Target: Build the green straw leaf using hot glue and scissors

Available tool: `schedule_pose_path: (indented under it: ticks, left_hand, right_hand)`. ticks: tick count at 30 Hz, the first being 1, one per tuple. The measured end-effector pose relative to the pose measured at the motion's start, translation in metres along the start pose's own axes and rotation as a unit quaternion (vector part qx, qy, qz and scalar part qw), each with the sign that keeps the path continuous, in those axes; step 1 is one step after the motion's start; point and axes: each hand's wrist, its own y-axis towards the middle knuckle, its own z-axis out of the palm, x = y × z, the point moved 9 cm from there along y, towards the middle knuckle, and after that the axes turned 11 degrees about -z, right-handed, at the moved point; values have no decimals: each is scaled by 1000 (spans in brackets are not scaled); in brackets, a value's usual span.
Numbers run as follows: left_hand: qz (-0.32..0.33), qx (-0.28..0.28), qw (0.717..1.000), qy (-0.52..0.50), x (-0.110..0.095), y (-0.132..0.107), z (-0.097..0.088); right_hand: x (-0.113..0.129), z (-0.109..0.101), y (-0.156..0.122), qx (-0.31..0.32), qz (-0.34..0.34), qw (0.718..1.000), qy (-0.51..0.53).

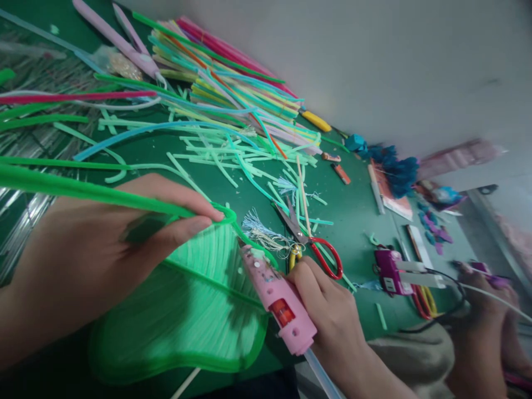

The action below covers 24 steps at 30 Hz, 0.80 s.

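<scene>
Thumb and forefinger of the left hand pinch a green fuzzy stem above a green leaf shape, as the right hand, wrapped around a pink glue gun, best keeps its nozzle clear of those fingertips.

The glue gun hides the fingertips of the right hand. The bottom edge cuts off the glue stick.

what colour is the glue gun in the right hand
The glue gun is pink, seen best in the head view.
</scene>
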Motion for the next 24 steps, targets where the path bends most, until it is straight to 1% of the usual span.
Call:
schedule_pose_path:
  ticks: [5, 11, 16, 19, 24]
  left_hand:
    - [0, -6, 1000, 0, 0, -1, -2]
    - [0, 0, 1000, -3, 1, -1, -1]
    - [-1, 2, 1000, -3, 2, -2, 0]
    - [4, -6, 1000, -7, 1, -3, -1]
    - [12, -1, 1000, -5, -1, -3, 1]
  right_hand:
    - [1, -2, -2, -10, 0, 1000, 0]
    - [-3, 1, -10, -32, 15, 999, 12]
    - [-2, -3, -8, -14, 6, 1000, 10]
    - [-1, -6, -8, -11, 6, 1000, 5]
    - [-2, -3, -14, -8, 14, 1000, 10]
